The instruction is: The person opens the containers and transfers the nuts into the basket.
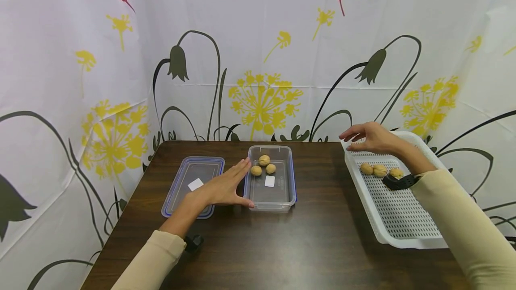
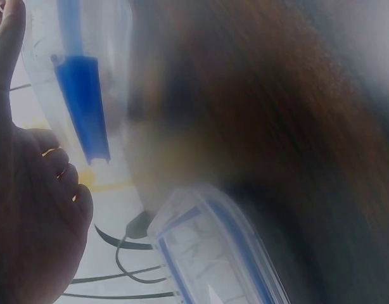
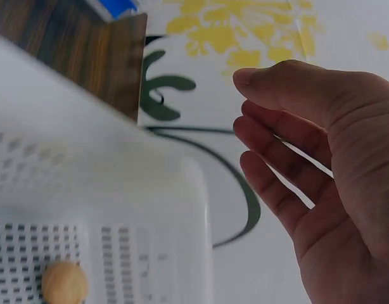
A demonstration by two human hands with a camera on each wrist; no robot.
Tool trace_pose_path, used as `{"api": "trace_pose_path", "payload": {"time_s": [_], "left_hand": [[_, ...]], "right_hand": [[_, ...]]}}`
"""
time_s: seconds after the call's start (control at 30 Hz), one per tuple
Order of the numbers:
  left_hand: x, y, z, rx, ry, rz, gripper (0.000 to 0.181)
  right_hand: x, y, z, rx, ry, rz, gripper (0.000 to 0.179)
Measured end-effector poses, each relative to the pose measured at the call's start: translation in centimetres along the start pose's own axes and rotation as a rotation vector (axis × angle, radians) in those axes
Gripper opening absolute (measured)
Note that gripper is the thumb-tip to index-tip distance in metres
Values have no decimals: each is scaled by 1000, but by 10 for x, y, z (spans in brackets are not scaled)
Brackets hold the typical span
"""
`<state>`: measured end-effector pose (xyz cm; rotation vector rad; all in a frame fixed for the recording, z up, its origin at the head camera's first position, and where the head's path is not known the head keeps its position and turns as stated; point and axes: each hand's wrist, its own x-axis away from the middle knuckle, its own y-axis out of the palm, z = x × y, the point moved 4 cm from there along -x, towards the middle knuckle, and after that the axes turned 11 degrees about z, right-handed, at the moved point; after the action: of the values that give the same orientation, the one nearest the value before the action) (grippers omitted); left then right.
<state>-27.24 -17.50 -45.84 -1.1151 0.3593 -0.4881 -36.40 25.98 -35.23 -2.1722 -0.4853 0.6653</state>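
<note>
In the head view a clear plastic food container (image 1: pixel 278 195) stands mid-table with three walnuts (image 1: pixel 264 160) in its far part. My left hand (image 1: pixel 225 186) is beside its left wall, fingers extended to the rim and thumb spread toward the near corner. The left wrist view shows the container's blue latch (image 2: pixel 83 104) next to that hand. Over the far left edge of a white perforated basket (image 1: pixel 366 196), my right hand (image 1: pixel 372 138) is raised, fingers loosely bent and nothing between them. Several walnuts (image 1: pixel 380 170) lie in the basket below it.
A clear lid with a blue seal (image 1: pixel 181 187) lies on the dark wooden table (image 1: pixel 258 254), left of the container and partly behind my left hand. A flower-printed curtain (image 1: pixel 258 48) hangs along the table's far edge.
</note>
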Motion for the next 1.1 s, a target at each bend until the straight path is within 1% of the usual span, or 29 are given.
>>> {"api": "trace_pose_path", "payload": {"time_s": [0.1,0.27,0.4,0.57,0.9,1.03,1.1], "left_hand": [[0,0,0,-1,1,1,128],[-1,0,0,-5,6,1,129],[-1,0,0,-4,7,1,129],[-1,0,-1,-1,7,-1,129],[-2,0,0,-28,31,4,128],[-2,0,0,-38,36,2,127],[-2,-1,0,-37,36,2,127]], "right_hand": [[-11,8,-9,-11,-4,-32,32],[-27,22,-22,-50,-35,-80,34],[-40,35,-32,-37,-51,-116,33],[-54,52,-42,-28,-90,-157,34],[-77,89,-54,-61,-176,-251,33],[-86,103,-55,-81,-200,-281,32],[-90,109,-56,-85,-197,-291,32]]}}
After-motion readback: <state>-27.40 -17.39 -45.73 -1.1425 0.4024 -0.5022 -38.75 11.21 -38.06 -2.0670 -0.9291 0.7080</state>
